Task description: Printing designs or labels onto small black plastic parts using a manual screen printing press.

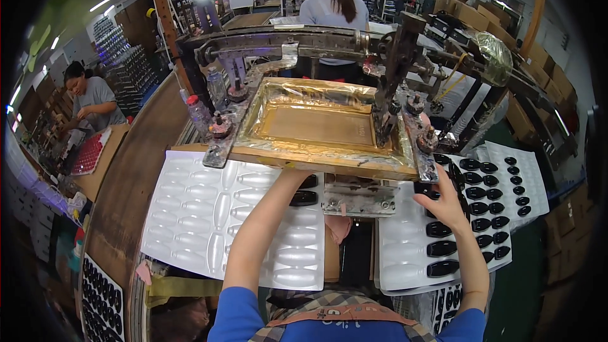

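Observation:
A screen-printing frame (pixel 316 163), with a wooden edge and shiny gold-brown tape round its mesh, sits raised on metal clamps ahead of me. My left forearm reaches under its front edge, and the left hand is hidden there. My right hand (pixel 447 201) is at the frame's right front corner, thumb spread away from the fingers. I see nothing held in it. Between my arms a stained metal fixture (pixel 359 201) stands below the frame. Glossy black bottle-shaped pieces (pixel 442 249) lie in a white moulded tray (pixel 396 259) on the right. Another black piece (pixel 304 198) lies beside my left forearm.
A white moulded tray (pixel 218 180) with mostly vacant hollows spreads to the left, beside a brown conveyor belt (pixel 120 177). A red-capped bottle (pixel 195 109) stands by the left clamp. One person (pixel 101 92) works at far left; another (pixel 332 12) is beyond the press.

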Available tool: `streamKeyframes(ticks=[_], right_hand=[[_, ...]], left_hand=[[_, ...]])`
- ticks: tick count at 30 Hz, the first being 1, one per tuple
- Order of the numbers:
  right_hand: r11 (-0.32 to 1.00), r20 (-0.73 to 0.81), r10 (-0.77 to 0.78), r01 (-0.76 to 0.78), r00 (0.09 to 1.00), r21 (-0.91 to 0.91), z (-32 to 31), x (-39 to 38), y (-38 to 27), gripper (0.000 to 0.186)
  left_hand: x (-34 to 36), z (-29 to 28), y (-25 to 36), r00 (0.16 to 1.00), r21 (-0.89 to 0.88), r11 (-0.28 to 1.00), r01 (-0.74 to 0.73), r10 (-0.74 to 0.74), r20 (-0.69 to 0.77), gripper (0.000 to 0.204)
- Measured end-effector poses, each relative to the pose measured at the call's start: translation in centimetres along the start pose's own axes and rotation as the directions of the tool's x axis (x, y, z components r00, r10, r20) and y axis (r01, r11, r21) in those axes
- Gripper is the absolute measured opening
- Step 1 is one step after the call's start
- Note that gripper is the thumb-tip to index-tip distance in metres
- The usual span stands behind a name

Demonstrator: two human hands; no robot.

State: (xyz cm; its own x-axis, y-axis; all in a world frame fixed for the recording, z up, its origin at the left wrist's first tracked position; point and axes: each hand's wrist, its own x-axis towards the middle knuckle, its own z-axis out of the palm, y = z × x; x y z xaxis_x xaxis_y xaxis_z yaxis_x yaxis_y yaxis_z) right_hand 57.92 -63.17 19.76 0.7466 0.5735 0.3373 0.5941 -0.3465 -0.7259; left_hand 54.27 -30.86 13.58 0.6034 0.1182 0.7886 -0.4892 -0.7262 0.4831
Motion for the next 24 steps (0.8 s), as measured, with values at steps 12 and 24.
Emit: streamKeyframes(ticks=[12, 24], right_hand=[[0.959, 0.248, 0.153, -0.084, 0.957, -0.270, 7.2, 5.0, -2.4, 0.062], [0.682, 0.263, 0.205, 0.055, 0.943, -0.729, 2.4, 3.2, 11.1, 0.032]], left_hand=[[-1.8, -6.7, 0.0, 0.782, -0.530, 0.700, 0.478, -0.614, -0.106, 0.018], [-14.5, -4.0, 0.7, 0.467, -0.328, 0.483, 0.812, -0.874, -0.134, 0.019]])
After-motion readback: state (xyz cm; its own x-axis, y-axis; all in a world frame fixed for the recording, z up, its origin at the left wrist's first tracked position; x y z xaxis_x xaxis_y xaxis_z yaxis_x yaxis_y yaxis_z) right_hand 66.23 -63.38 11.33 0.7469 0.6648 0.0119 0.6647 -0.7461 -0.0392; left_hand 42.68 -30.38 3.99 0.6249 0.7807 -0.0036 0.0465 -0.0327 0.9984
